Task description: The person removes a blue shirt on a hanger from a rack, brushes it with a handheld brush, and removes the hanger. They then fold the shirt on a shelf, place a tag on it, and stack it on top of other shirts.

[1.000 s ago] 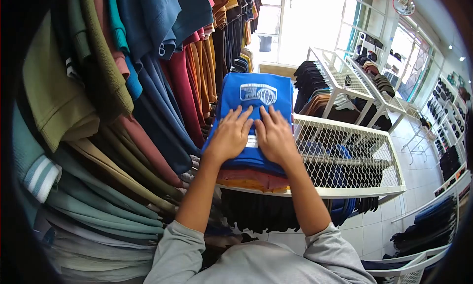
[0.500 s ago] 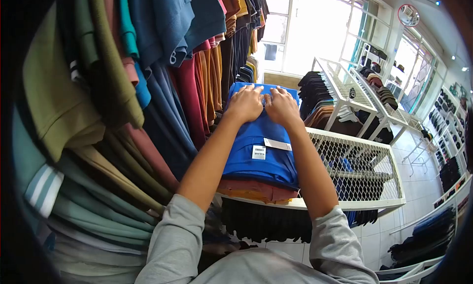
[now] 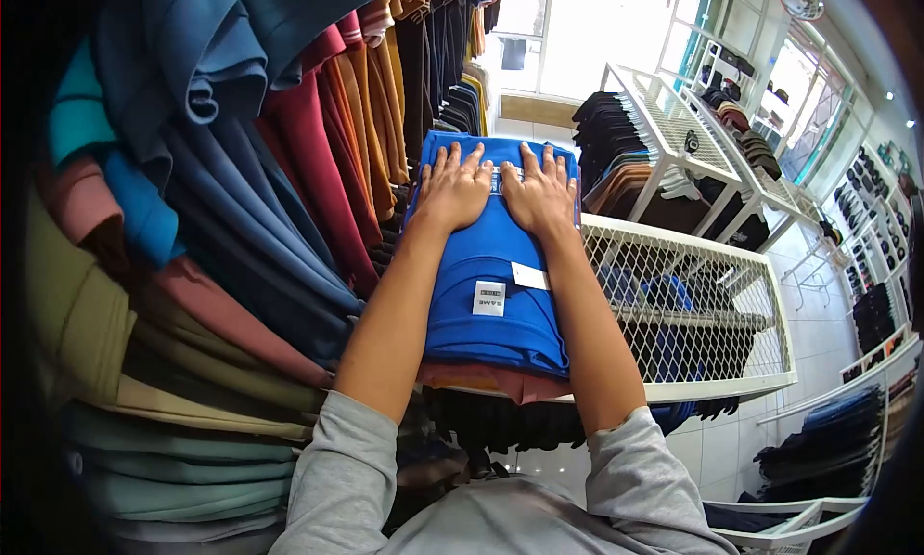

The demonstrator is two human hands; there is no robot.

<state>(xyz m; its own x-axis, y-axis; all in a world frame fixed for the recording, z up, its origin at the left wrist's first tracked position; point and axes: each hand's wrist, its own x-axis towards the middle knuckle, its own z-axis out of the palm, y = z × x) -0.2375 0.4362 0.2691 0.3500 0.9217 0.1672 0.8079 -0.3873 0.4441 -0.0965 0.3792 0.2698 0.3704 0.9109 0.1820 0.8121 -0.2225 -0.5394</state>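
Note:
A folded blue shirt (image 3: 462, 257) lies in front of me on top of a stack of folded garments. Both of my hands rest flat on its far part, fingers pointing away. My left hand (image 3: 454, 189) is spread on the left side, and my right hand (image 3: 539, 194) on the right side. Between them shows part of a small print on the cloth. Nearer to me the shirt carries a white label (image 3: 489, 298) and a blank white tag (image 3: 530, 277). Under it the edge of a pink folded garment (image 3: 510, 380) sticks out.
The stack sits on a white wire-mesh rack (image 3: 688, 305) with dark clothes hanging below it. Rows of hanging garments (image 3: 241, 237) crowd my left side. More mesh-topped racks (image 3: 674, 122) stand ahead at the right, with shelves along the far right wall.
My hands have gone from curled fingers at the shirt's far part to lying flat and spread on it. The view has shifted slightly.

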